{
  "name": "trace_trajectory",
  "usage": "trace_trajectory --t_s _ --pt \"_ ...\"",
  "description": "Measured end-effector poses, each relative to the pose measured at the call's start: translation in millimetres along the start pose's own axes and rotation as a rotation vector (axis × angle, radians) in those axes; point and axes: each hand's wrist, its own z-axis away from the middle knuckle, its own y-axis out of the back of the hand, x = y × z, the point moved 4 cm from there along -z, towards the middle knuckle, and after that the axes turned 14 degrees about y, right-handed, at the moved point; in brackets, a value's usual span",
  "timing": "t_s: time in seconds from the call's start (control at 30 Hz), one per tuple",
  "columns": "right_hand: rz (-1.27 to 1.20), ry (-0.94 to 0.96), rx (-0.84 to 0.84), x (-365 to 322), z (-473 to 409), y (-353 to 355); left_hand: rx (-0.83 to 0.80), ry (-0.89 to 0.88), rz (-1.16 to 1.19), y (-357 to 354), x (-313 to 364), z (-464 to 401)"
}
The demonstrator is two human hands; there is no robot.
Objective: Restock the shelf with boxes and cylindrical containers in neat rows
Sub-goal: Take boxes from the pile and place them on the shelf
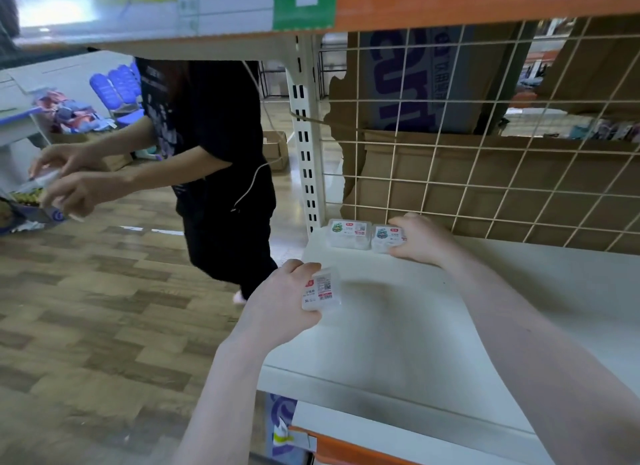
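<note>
Two bare forearms fill the lower half of the frame, both cut off by the bottom edge. Beneath them the white shelf (433, 326) spans the lower right, its right end running out of view. Behind it, in the upper right, a wire grid (485, 174) covers brown cardboard (519, 194) whose printed lettering is only partly legible. A person in black clothes (214, 146) stands at centre left, head hidden by the upper shelf, arms reaching toward blurred items at the left edge.

At lower centre the left hand (277, 302) grips a small clear box (320, 291) above the shelf's front left corner, fingers curled round its left side; the label print is too small to read. At centre right the right hand (420, 239) holds a second box (386, 238) sitting at the back of the shelf, thumb on its near side, fingers curled over the far side and mostly hidden. Just left of it, touching or nearly so, stands a third box (348, 234) in the back left corner.
</note>
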Motion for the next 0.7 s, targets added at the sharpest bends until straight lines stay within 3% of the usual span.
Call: trace_trajectory --t_s 0.3,0.47,0.7 --pt "-0.040 0.012 0.016 3 4 3 -0.021 0.010 -0.045 -1 9 -4" --pt "-0.084 -0.018 0.122 11 27 16 -0.043 0.002 -0.037 -3 18 -8" --pt "0.018 -0.190 0.188 38 88 28 -0.060 -0.033 -0.067 -8 43 -16"
